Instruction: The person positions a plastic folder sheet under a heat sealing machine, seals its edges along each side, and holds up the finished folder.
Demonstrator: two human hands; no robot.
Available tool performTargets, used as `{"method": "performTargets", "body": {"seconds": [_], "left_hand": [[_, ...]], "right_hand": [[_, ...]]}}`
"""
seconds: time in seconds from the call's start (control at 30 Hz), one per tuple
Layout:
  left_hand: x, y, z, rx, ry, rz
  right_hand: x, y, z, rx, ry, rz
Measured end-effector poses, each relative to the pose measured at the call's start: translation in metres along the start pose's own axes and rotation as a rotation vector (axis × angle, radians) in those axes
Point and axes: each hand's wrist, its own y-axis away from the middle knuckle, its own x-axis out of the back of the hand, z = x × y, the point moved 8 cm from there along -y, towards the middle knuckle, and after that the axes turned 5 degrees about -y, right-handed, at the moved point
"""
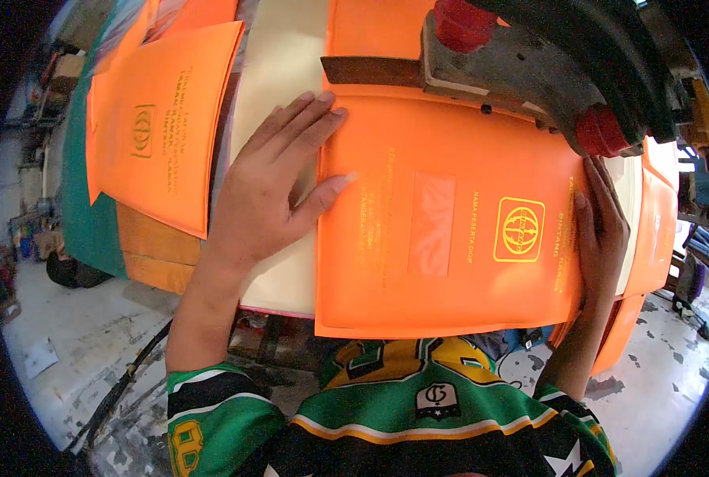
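Observation:
A bright orange folder cover (pixel 450 302) lies flat in front of me, with gold lettering, a globe emblem and a small clear window. Its far part runs beneath a dark metal bar (pixel 370 70) of a machine. My left hand (pixel 267 179) rests along the cover's left edge, fingers stretched out and thumb over the edge. At the opposite edge is my right hand (pixel 605 226), its fingers extended along the side and thumb on top; it grips nothing that I can see. Under the cover, a cream-coloured surface (pixel 279 278) shows at the left.
More orange covers with gold print (pixel 187 119) are stacked at the left, above a wooden board (pixel 147 246). Others (pixel 652 222) hang over the right side. The machine's grey body (pixel 489 71), with red knobs (pixel 601 131), overhangs the far right. A black cable (pixel 124 378) crosses the worn floor.

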Motion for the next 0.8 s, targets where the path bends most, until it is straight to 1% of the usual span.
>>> {"method": "performTargets", "body": {"seconds": [0.07, 0.13, 0.33, 0.43, 0.47, 0.53, 0.6, 0.63, 0.7, 0.73, 0.8], "left_hand": [[-0.0034, -0.0016, 0.0020, -0.011, 0.002, -0.015], [-0.0041, -0.0028, 0.0011, -0.017, -0.027, 0.026], [-0.0006, -0.0037, 0.0088, -0.018, -0.012, 0.025], [-0.0033, -0.0017, 0.0027, 0.021, 0.026, 0.022], [-0.0040, -0.0024, 0.0054, 0.003, 0.035, 0.024], [-0.0041, -0.0025, 0.0052, 0.051, 0.004, 0.005], [-0.0040, -0.0016, 0.0060, 0.021, -0.010, -0.004], [-0.0052, -0.0014, 0.0038, 0.043, -0.014, -0.011], [-0.0063, -0.0020, 0.0025, 0.071, -0.036, -0.028], [-0.0068, -0.0019, 0.0068, 0.043, -0.022, -0.023], [-0.0079, -0.0013, 0.0031, 0.112, 0.002, -0.024]], "right_hand": [[0.0001, 0.0010, -0.0004, 0.001, -0.014, -0.001], [0.0013, 0.0021, 0.0013, -0.012, -0.014, 0.000], [0.0042, 0.0019, -0.0012, 0.039, -0.070, 0.024], [0.0044, 0.0024, -0.0010, 0.066, -0.058, 0.041], [0.0042, 0.0019, -0.0018, 0.089, -0.045, 0.036], [0.0039, 0.0020, 0.0023, 0.071, -0.049, 0.051], [0.0037, 0.0035, 0.0003, 0.114, -0.066, 0.057], [0.0039, 0.0040, 0.0020, 0.094, -0.071, 0.058], [0.0028, 0.0044, 0.0038, 0.124, -0.078, 0.067], [0.0037, 0.0051, 0.0036, 0.149, -0.090, 0.072], [0.0040, 0.0066, 0.0039, 0.129, -0.064, 0.057]]}}
